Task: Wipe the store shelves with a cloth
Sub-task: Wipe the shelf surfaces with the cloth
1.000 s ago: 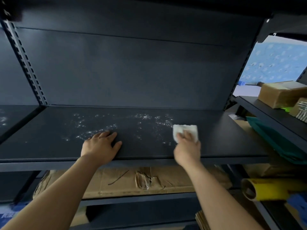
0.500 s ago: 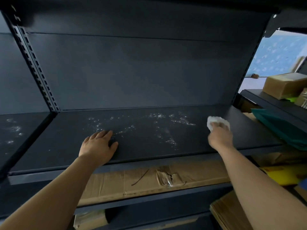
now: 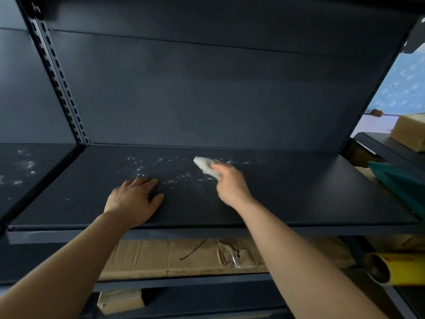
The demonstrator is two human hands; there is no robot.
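Observation:
A dark metal shelf (image 3: 299,194) runs across the view at chest height. White dusty specks (image 3: 142,166) are scattered over its back middle. My right hand (image 3: 231,185) grips a white cloth (image 3: 205,165) and presses it on the shelf among the specks, near the back centre. My left hand (image 3: 132,200) lies flat on the shelf near the front edge, fingers spread, holding nothing.
A flattened cardboard box (image 3: 184,256) lies on the shelf below. A yellow roll (image 3: 395,269) sits at lower right. The neighbouring shelf at right carries a brown box (image 3: 409,131) and a green sheet (image 3: 400,180). The left bay (image 3: 20,166) also shows white specks.
My right hand has swept the cloth leftward and back, from the shelf's right part into the specks at the centre. The left hand has stayed put.

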